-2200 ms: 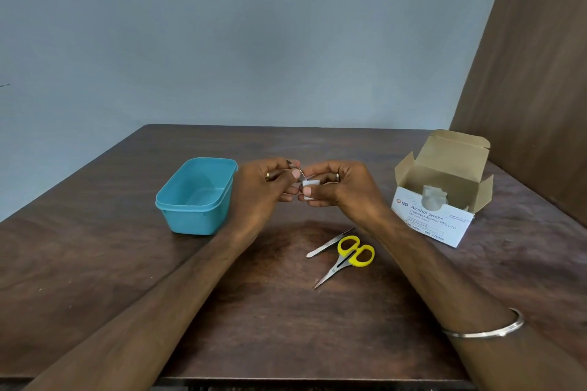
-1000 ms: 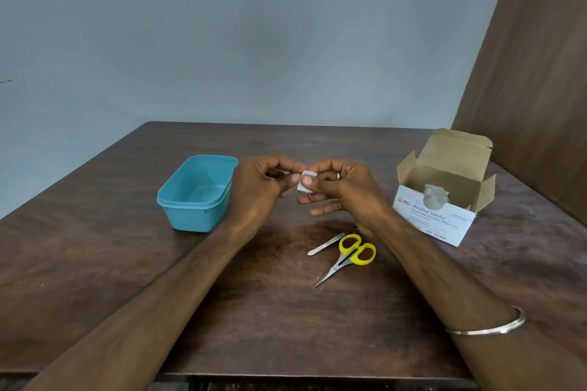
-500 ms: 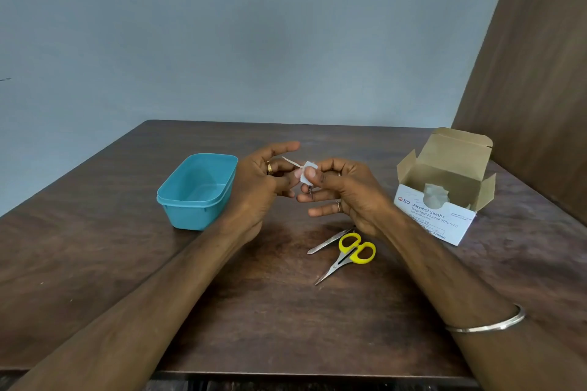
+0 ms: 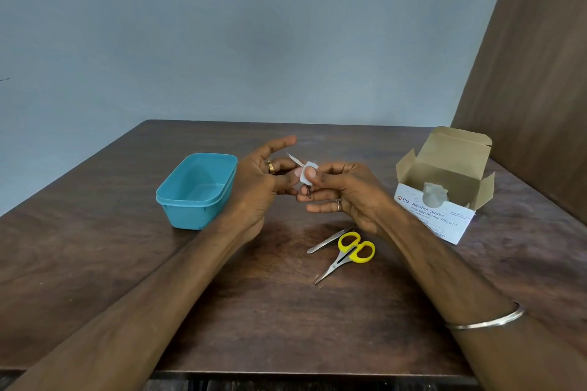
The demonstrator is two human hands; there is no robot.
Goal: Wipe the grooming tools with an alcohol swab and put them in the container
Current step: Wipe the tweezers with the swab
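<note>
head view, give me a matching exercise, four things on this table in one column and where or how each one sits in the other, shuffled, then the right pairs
Things:
1. teal container
2. yellow scissors
3. alcohol swab
4. swab box

Places or states:
A. pinched in the right hand around a small metal tool
B. flaps open, on the right side of the table
C. lying flat beside a metal tool, near the right wrist
D. open, nothing visible inside, beside the left hand

Pairs: 1-D, 2-C, 3-A, 4-B
</note>
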